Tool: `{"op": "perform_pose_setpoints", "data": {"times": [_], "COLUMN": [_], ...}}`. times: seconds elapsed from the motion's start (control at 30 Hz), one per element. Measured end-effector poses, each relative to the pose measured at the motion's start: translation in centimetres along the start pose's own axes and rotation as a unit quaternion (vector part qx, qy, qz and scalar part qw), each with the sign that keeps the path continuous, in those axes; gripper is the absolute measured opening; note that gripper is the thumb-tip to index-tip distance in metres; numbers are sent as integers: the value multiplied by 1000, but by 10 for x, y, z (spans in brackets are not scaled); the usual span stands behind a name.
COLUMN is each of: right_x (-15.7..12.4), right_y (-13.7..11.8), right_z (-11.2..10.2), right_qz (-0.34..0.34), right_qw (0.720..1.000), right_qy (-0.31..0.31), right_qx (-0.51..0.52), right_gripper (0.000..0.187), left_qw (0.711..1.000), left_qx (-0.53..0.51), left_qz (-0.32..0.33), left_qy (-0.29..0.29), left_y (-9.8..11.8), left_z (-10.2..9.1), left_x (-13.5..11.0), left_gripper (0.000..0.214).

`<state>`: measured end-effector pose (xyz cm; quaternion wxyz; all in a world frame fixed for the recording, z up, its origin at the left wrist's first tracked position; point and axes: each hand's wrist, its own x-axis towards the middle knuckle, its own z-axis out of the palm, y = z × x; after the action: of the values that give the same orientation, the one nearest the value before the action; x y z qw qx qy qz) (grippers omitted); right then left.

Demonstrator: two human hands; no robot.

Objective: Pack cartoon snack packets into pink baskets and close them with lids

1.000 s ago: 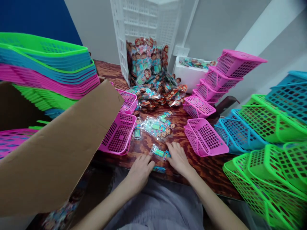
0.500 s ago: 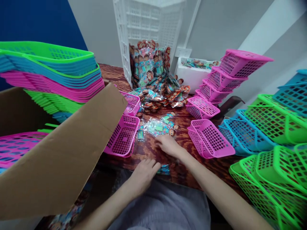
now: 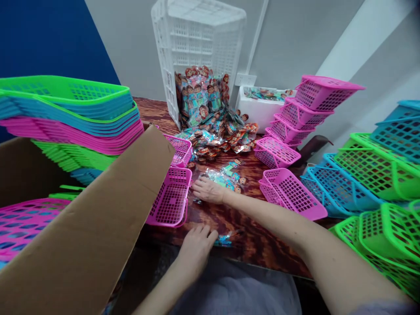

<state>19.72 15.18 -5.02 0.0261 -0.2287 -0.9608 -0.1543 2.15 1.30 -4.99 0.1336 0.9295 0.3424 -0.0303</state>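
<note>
My right hand [image 3: 208, 190] reaches forward across the wooden table [image 3: 249, 236], fingers spread flat over a small toy packet beside a pink basket [image 3: 171, 202]. More clear toy packets [image 3: 228, 178] lie just beyond its fingers. My left hand [image 3: 196, 243] rests at the table's near edge, fingers curled down onto a blue packet [image 3: 223, 239]. A second pink basket [image 3: 290, 199] lies to the right of my right arm.
A white crate [image 3: 197, 48] at the back spills a heap of packets [image 3: 213, 127]. Stacked pink baskets [image 3: 305, 109] and green and blue baskets [image 3: 377, 175] crowd the right. A cardboard box flap [image 3: 92, 227] and stacked baskets [image 3: 68, 118] fill the left.
My right hand has left the blue packet near the edge and moved forward and left to the packet by the pink basket. My left hand stayed near the edge.
</note>
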Motion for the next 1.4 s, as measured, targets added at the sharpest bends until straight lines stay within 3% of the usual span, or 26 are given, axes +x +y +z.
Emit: {"op": "perform_pose_setpoints", "data": {"times": [0.13,0.23,0.33,0.4,0.47,0.53,0.63,0.67,0.73,0.77,0.83,0.9,0.97,1.03,1.13,1.17,1.27,1.33,1.4], "right_x": [-15,-23,-23,-22,-20,-18,-16,-17,-20,-23,-34,-48,-63,-78,-100,-108,-131,-144,-152], "right_y": [-16,-33,-37,-34,-30,-31,-46,-53,-69,-77,-90,-101,-110,-112,-97,-87,-56,-45,-45], "right_z": [-14,-25,-36,-45,-54,-60,-67,-69,-73,-74,-74,-70,-63,-57,-51,-49,-41,-35,-32], "right_qz": [34,26,33,78,137,182,235,255,288,298,319,355,395,392,388,422,543,568,566], "right_qw": [994,995,996,992,983,968,926,904,866,859,870,879,862,829,779,777,794,796,796], "right_qy": [101,94,71,77,97,120,193,230,294,303,259,163,79,26,-9,-9,-40,-83,-109], "right_qx": [-29,4,42,56,77,123,226,255,286,286,273,272,309,399,493,468,269,194,187], "right_gripper": [20,18,16,12,25,35,11,12,23,28,36,33,23,15,15,19,31,45,36], "left_qw": [998,993,989,986,982,978,978,978,978,976,971,961,949,945,966,975,988,990,991], "left_qx": [-31,-51,-74,-86,-94,-94,-96,-98,-100,-100,-96,-77,-48,-30,-35,-37,-46,-56,-64], "left_qz": [21,28,20,21,29,37,33,31,35,42,57,57,49,56,79,78,63,51,40], "left_qy": [53,100,128,140,161,184,183,179,180,187,213,261,307,320,244,207,134,123,108], "left_y": [-2,-4,-5,-6,-6,-6,-6,-6,-7,-6,-5,-2,1,2,1,0,-2,-2,-1], "left_z": [5,14,23,27,30,32,36,38,41,42,43,41,37,32,28,28,28,26,23], "left_x": [-2,0,2,2,0,-1,-2,-2,-2,-3,-4,-5,-5,-3,0,1,0,0,0], "left_gripper": [34,36,25,22,30,39,34,31,32,35,37,33,27,23,22,24,40,58,62]}}
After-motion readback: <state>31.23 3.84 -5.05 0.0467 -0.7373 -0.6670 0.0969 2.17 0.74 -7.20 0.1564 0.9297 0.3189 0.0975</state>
